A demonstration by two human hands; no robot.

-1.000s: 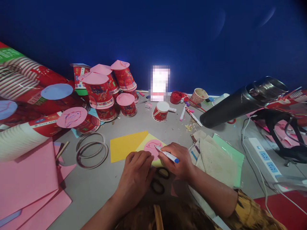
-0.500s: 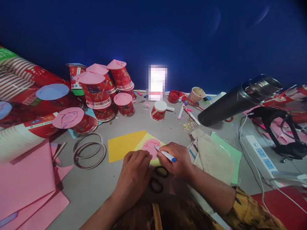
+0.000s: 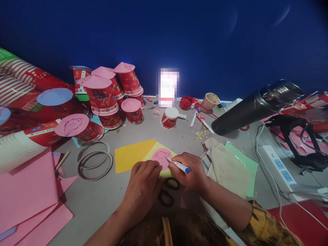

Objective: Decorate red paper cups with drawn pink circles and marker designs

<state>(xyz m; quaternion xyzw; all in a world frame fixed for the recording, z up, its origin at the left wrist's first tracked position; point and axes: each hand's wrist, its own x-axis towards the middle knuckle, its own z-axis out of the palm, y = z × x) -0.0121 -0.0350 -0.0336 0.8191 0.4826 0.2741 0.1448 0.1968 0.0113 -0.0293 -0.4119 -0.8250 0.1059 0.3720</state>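
Note:
My right hand (image 3: 191, 171) grips a white marker with a blue cap (image 3: 178, 165), its tip resting on a pink paper circle (image 3: 161, 155) that carries a drawn outline. The circle lies on a pale yellow sheet (image 3: 156, 152), next to an orange-yellow sheet (image 3: 129, 156). My left hand (image 3: 143, 186) lies palm down with curled fingers, pressing on the near edge of the circle and sheet. Black scissors (image 3: 169, 191) lie on the grey table between my wrists.
Red paper cups topped with pink circles (image 3: 109, 94) are piled at the back left, with sleeves of cups (image 3: 20, 112) beside them. Pink sheets (image 3: 28, 191) and wire rings (image 3: 94, 160) lie left. Right: a folded cloth (image 3: 230, 167), black flask (image 3: 253, 107), power strip (image 3: 279, 167), loose markers (image 3: 202, 123).
Both hands stay almost in place over the pink circle. The marker tip has shifted slightly on it, and the view has moved a little.

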